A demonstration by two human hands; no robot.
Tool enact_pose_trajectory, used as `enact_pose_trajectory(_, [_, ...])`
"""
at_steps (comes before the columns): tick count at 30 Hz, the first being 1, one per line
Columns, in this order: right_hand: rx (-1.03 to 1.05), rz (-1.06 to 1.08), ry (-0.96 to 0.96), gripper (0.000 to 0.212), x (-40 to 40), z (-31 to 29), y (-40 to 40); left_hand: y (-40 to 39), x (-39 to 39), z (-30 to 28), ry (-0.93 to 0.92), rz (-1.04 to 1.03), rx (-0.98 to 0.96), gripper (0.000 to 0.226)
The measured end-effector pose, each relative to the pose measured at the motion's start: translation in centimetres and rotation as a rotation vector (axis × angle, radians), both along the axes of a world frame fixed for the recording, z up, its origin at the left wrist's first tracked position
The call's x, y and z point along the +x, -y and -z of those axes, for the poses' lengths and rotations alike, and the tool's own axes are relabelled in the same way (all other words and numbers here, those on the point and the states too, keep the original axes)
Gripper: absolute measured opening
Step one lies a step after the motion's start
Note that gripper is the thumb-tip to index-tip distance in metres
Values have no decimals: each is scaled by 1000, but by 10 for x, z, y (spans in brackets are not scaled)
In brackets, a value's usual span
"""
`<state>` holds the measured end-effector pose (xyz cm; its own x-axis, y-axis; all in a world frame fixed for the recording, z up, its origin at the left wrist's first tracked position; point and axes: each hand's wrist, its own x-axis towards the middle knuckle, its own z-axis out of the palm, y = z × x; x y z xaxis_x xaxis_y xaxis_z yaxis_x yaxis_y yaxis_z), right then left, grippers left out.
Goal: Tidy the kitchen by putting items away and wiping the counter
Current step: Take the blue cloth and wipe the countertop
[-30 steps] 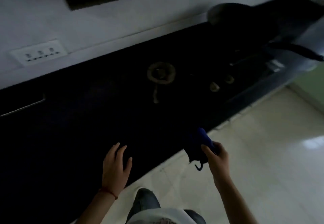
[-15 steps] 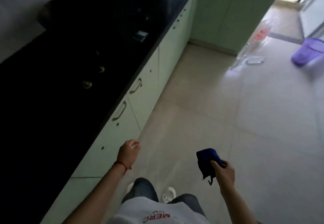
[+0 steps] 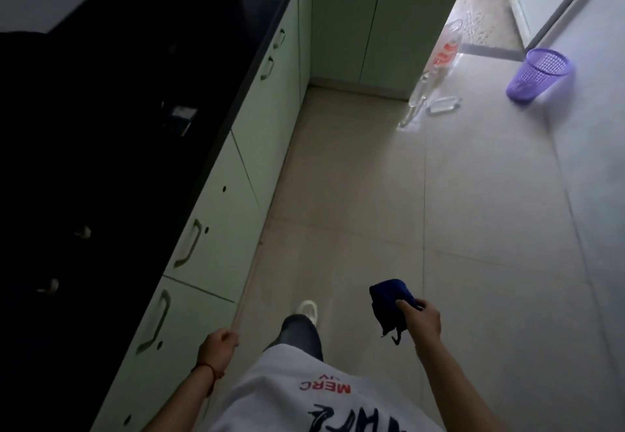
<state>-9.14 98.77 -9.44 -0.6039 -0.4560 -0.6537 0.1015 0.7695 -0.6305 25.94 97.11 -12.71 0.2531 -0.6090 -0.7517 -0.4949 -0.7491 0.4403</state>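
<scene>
My right hand (image 3: 421,321) clamped on crumpled dark-blue cloth (image 3: 389,299); left hand (image 3: 218,347) curled, empty. Walking beside black glossy counter (image 3: 135,100). Likely next: stow cloth, judging.

You hold a dark blue cloth (image 3: 389,299) bunched up in your right hand (image 3: 422,321), a loose corner dangling below your fingers, out over the floor and well apart from the counter (image 3: 111,127). That black counter runs along your left, dark and glossy.
</scene>
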Motion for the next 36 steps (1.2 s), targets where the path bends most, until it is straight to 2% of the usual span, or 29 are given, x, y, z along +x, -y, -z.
enact_pose_trajectory(4, [-16, 13, 4, 36, -15, -7, 63, 73, -27, -10, -55, -14, 20, 22])
enact_pose_trajectory(6, [-22, 24, 7, 35, -26, -9, 88, 118, -49, -17, -77, 48, 9, 21])
enact_pose_trajectory(10, [21, 81, -2, 39, -55, -5, 128, 209, -103, -30, -96, 168, -52, 33])
enact_pose_trajectory(15, [108, 106, -26, 39, -102, 10, 192, 311, -164, -38, -122, 244, -148, 33])
enact_pose_trajectory(21, [119, 13, -18, 37, -162, 12, 307, 392, -202, -39, -58, 115, -188, 33])
enact_pose_trajectory(26, [67, -212, -45, 38, -187, -6, 433, 423, -209, -47, -45, -46, -208, 22])
enact_pose_trajectory(33, [-58, -504, -10, 35, -149, -28, 586, 452, -191, -47, -6, -296, -160, 22])
enact_pose_trajectory(36, [-68, -561, 27, 37, -124, -24, 632, 483, -184, -47, -32, -376, -183, 26])
